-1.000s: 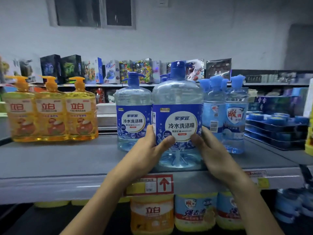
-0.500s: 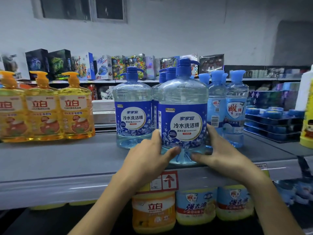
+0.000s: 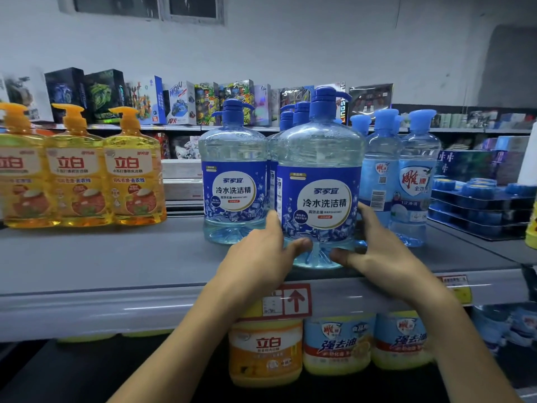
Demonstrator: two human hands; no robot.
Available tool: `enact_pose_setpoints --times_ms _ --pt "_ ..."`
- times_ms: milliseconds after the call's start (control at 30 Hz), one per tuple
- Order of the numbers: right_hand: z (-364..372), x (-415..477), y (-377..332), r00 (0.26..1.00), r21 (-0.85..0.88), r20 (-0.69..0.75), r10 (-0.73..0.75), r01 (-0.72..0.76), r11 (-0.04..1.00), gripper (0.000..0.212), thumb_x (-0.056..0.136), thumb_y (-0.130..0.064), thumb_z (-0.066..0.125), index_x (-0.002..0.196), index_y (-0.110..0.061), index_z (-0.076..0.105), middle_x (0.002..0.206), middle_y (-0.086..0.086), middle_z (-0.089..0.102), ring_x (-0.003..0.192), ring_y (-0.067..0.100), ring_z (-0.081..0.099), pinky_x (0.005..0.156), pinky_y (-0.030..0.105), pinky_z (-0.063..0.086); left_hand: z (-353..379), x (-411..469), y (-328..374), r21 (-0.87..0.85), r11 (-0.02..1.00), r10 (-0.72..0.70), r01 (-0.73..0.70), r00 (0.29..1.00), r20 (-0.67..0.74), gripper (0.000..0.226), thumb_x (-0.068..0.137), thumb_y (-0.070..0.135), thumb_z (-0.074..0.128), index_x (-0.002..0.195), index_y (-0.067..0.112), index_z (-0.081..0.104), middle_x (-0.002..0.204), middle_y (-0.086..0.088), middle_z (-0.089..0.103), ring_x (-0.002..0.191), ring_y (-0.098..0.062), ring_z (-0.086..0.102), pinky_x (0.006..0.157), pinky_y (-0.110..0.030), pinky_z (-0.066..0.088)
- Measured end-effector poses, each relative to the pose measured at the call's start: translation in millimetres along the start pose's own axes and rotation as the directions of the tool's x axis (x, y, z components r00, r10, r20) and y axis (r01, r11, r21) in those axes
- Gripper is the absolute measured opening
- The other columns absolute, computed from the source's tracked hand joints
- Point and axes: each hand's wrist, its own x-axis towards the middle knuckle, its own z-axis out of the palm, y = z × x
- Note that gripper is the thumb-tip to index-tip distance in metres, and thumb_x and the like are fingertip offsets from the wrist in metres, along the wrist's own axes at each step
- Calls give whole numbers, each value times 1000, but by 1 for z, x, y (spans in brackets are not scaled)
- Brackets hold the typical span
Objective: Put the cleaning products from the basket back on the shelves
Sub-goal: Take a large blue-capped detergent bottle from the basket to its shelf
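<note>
Clear blue plastic jug [image 3: 319, 149], round-shouldered, hands [image 3: 261, 257] [image 3: 380, 254] curled round its ribbed base

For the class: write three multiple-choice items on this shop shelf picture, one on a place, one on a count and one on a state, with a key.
1. Where does the big blue bottle stand?
A. On the grey shelf, near its front edge.
B. On the floor.
C. In a basket.

2. How many yellow bottles with orange pumps are in view on that shelf?
A. Two.
B. Three.
C. Five.

3. How is the big blue bottle handled?
A. Nobody touches it.
B. One hand lifts it by the cap.
C. The left hand and the right hand grip its lower part.

Key:
1 A, its base sits on the shelf by the edge.
2 B, three stand side by side at the left.
3 C, thumbs and fingers wrap its base from both sides.
</note>
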Motion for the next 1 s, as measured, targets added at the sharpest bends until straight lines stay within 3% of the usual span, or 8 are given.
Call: enact_pose_setpoints --times_ms 100,267,367,433,533,667,800,1000 --pt "0 -3 -3 1000 7 -6 -13 13 1000 90 80 -33 81 148 -42 23 124 -23 57 118 7 57 102 31 43 -17 1 -9 -207 978 8 -2 999 31 74 84 62 64 143 26 38 134 0 60 115 -18 59 101 -38 48" --pt "8 -11 -17 997 -102 -63 -51 44 994 107 71 -52 81 147 -43 7 123 -21 52 111 12 57 98 38 45 -63 17 -51 -349 935 -195 62 912 -361 104 73 36 85 150 18 18 123 -2 56 117 -21 55 100 -36 42" --pt "13 -13 -20 993 -136 -103 -50 36 990 108 70 -55 80 146 -42 6 133 -15 57 116 20 62 93 39 48 -64 33 -66 -428 895 -223 124 956 -191 126 67 34 90 154 19 -1 120 5 53 110 -16 52 100 -36 39" --pt "13 -13 -22 993 -136 -107 -43 28 990 106 70 -54 80 147 -41 7 135 -12 57 116 22 62 91 39 47 -57 43 -72 -460 883 -164 91 979 -119 127 62 31 94 150 20 3 122 7 57 112 -18 57 101 -34 42" --pt "13 -15 -23 993 -134 -113 -34 18 991 105 70 -54 80 147 -39 10 135 -11 58 116 23 62 91 38 47 -49 55 -76 -431 902 -104 19 979 -175 110 64 26 93 137 25 11 108 17 54 113 -19 59 102 -36 47" --pt "14 -16 -24 993 -143 -118 -18 1 990 108 65 -61 77 148 -39 11 136 -11 59 117 24 62 94 41 48 -53 58 -76 -358 933 -106 23 971 -215 92 63 32 93 119 28 21 102 14 60 103 -17 63 93 -34 51" --pt "14 -17 -26 992 -167 -124 -15 -6 986 111 59 -68 71 148 -38 11 136 -9 59 118 26 62 95 43 48 -53 54 -78 -246 968 -122 58 960 -254 86 65 43 90 116 23 23 108 5 62 100 -20 63 92 -38 53" --pt "15 -15 -23 991 -166 -135 -14 -8 986 107 67 -59 78 148 -37 12 135 -9 60 118 25 62 95 41 48 -55 55 -82 -256 962 -154 91 959 -239 87 65 40 91 117 20 24 110 3 61 103 -23 63 95 -42 53"
